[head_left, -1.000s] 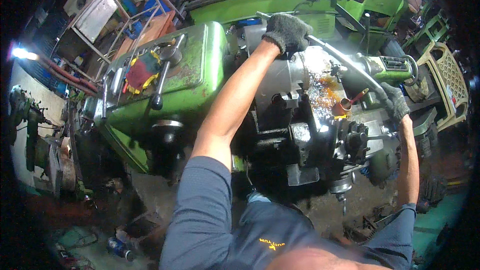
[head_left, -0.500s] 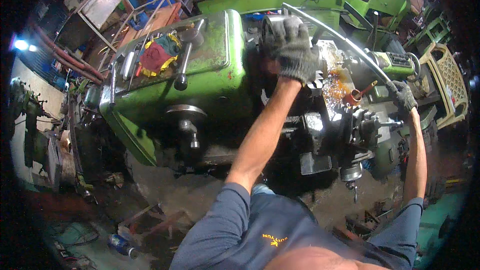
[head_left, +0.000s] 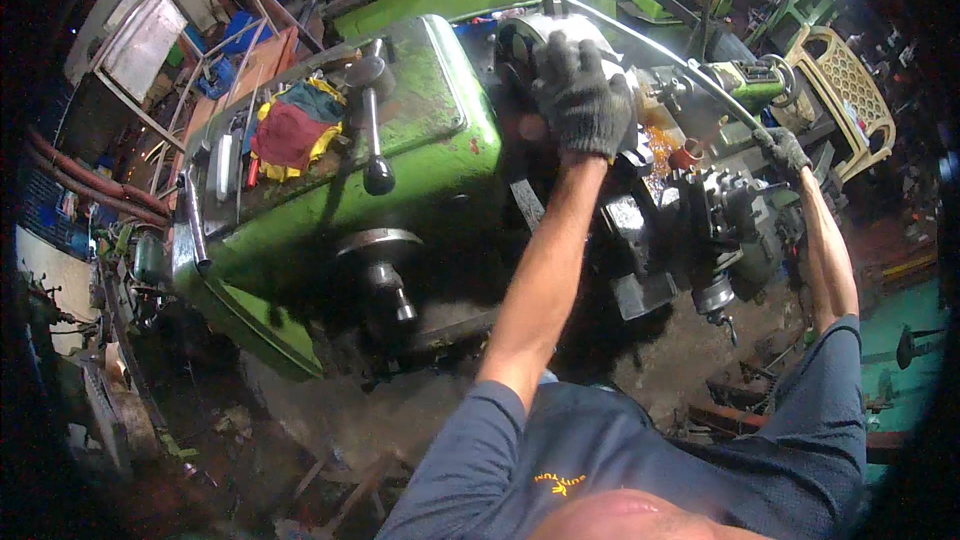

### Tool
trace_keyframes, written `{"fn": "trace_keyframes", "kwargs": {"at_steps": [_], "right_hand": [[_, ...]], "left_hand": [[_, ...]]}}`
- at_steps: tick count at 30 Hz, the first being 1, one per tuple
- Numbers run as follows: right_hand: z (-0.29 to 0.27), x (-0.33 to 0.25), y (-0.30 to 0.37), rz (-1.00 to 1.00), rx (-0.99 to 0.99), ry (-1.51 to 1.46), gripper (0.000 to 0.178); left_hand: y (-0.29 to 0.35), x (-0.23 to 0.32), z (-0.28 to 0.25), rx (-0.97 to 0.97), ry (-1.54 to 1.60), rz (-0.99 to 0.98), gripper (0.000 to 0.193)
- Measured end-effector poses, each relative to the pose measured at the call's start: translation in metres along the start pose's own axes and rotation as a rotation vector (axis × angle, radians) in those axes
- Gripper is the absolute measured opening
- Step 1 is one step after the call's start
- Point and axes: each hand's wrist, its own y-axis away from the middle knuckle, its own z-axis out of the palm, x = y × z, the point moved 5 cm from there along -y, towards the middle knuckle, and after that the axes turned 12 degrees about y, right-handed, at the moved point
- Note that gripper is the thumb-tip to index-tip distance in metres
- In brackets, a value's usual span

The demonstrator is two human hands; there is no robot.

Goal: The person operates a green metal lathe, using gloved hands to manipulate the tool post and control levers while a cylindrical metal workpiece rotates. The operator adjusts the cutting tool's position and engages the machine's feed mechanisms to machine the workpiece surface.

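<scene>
My left hand [head_left: 585,95], in a grey knit glove, lies with its fingers stretched over the round metal chuck [head_left: 568,32] of a green lathe [head_left: 430,155]. My right hand [head_left: 787,148], gloved alike, is wrapped round the near end of a long pale metal bar [head_left: 665,52]. That bar slants up and left across the lathe, its far end beside the top of the chuck. Between my hands is the oily carriage, with a reddish-brown cup [head_left: 686,154] on it and a dark tool post [head_left: 722,198] nearer me. My left palm's contact is hidden.
On the headstock lie maroon, green and yellow rags [head_left: 292,130] beside a lever with a black knob [head_left: 378,175]. A handwheel shaft [head_left: 385,270] juts from its front. Another green machine [head_left: 420,0] stands behind. A beige plastic chair [head_left: 845,90] is at the far right.
The whole view has tilted and shifted, so the headstock sits lower at the left. My left hand stays at the chuck and my right hand keeps its hold on the bar.
</scene>
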Motion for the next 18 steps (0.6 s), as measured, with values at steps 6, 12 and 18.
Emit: {"fn": "trace_keyframes", "kwargs": {"at_steps": [6,12,18], "right_hand": [[0.004,-0.002,0.003,-0.005,0.024,-0.032,0.062],[0.015,0.010,-0.005,0.026,0.140,0.092,0.067],[0.020,0.050,0.022,0.186,0.153,0.175,0.077]], "left_hand": [[0.035,-0.015,0.000,0.129,0.148,-0.206,0.057],[0.033,-0.024,-0.004,-0.122,0.362,-0.358,0.043],[0.039,-0.022,0.008,0.059,0.481,-0.254,0.040]]}}
